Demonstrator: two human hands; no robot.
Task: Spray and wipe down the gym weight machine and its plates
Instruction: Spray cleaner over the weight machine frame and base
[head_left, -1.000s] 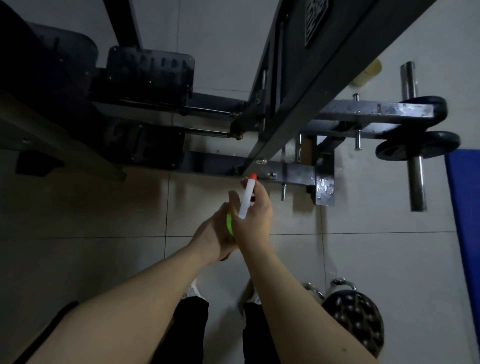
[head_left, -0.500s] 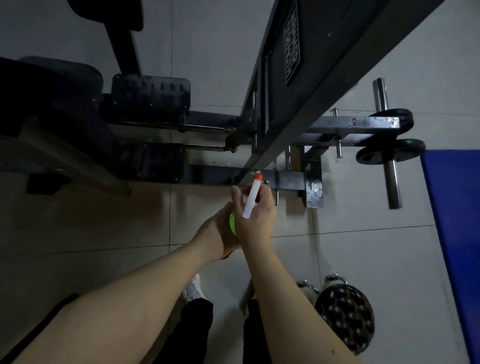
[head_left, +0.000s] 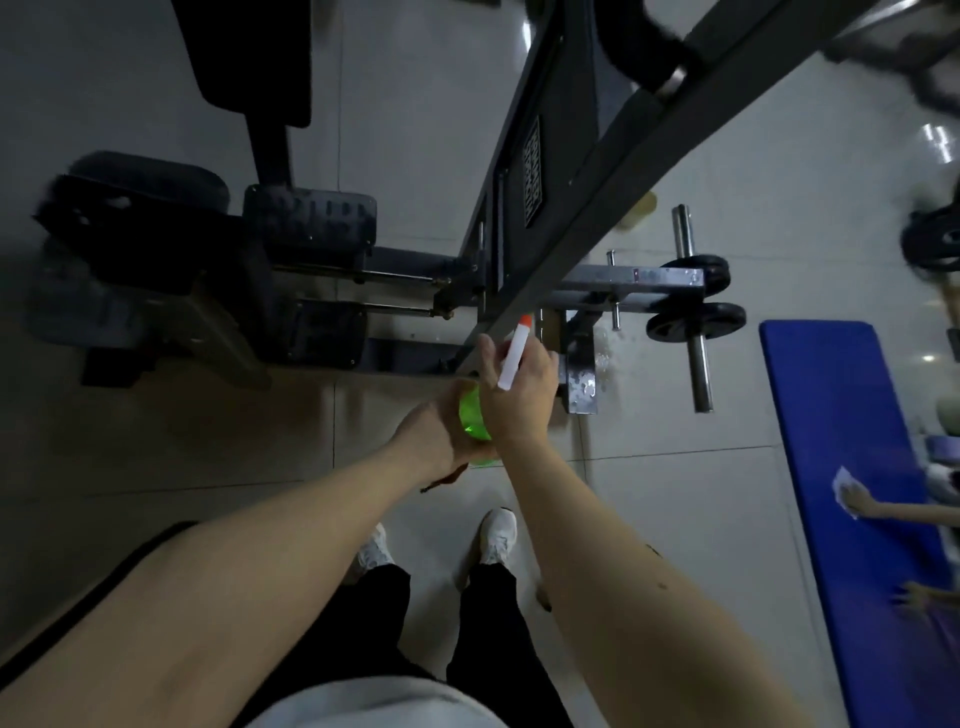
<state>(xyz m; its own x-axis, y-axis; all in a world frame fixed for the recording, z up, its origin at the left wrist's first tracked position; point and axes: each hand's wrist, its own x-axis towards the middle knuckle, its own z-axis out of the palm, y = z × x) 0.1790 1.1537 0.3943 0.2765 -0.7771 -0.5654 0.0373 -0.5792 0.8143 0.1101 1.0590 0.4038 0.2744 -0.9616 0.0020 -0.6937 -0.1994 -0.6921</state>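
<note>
The green spray bottle sits in the middle of the frame, pinned between both hands, with its white nozzle and orange tip sticking up and away past the knuckles toward the weight machine. The right hand is wrapped over the bottle's top, fingers curled round the spray head, while the left hand grips the green body from the lower left. Both bare forearms reach in from the bottom corners and meet there, the right crossing just above the left. The orange tip lies right beside the machine's dark slanting beam, which runs from the upper right down to the hands. Right of centre, two black plates hang on a steel bar, near a metal bracket speckled with pale spots. Dark footplates stand at the left. A blue mat fills the right edge, where another person's hand presses a cloth. White shoes show below the hands.
</note>
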